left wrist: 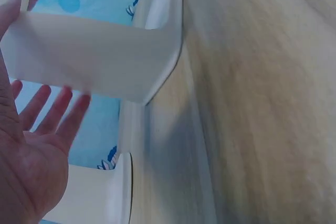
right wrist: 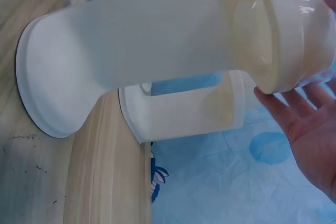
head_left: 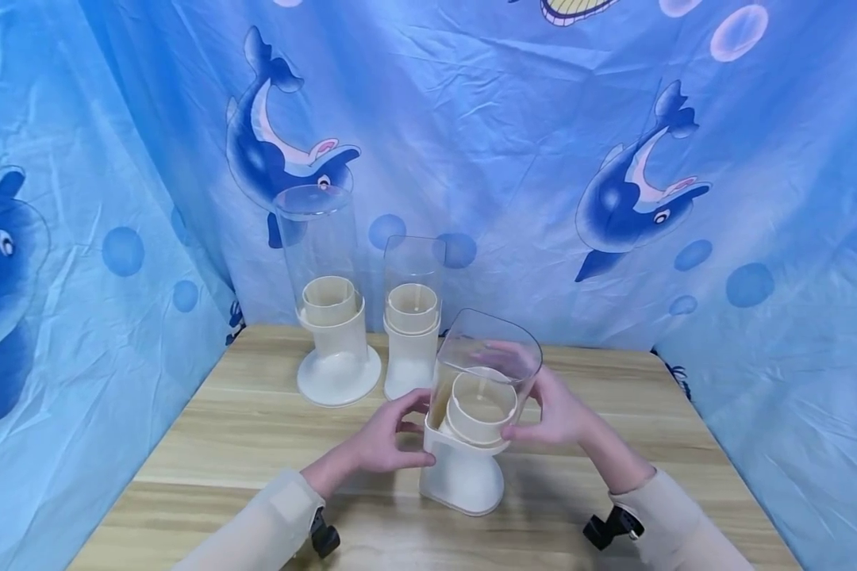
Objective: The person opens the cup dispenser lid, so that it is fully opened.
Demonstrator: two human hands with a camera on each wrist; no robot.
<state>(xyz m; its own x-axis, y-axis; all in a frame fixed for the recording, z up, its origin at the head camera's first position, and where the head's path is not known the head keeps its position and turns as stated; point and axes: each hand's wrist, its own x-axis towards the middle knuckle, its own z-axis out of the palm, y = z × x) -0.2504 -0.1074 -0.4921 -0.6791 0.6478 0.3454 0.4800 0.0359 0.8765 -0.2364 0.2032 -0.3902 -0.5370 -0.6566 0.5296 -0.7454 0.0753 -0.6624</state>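
In the head view, a white pedestal stand (head_left: 464,473) with a clear upright cover (head_left: 496,333) stands close to me on the table. A cream-coloured round cup (head_left: 482,404) sits inside the cover. My left hand (head_left: 389,436) holds the stand's left side, thumb in front, with the other fingers partly hidden behind. In the left wrist view its fingers (left wrist: 73,115) spread beside the white column. On the far right side, my right hand (head_left: 553,408) grips the cover, thumb near the lower rim. The right wrist view shows fingertips (right wrist: 270,100) right at the collar.
Two similar stands are behind on the left: a round one (head_left: 339,377) with a tall clear cylinder, and a narrower one (head_left: 412,361). The wooden table (head_left: 207,468) backs onto a blue dolphin-printed curtain (head_left: 471,182), which also hangs along both sides.
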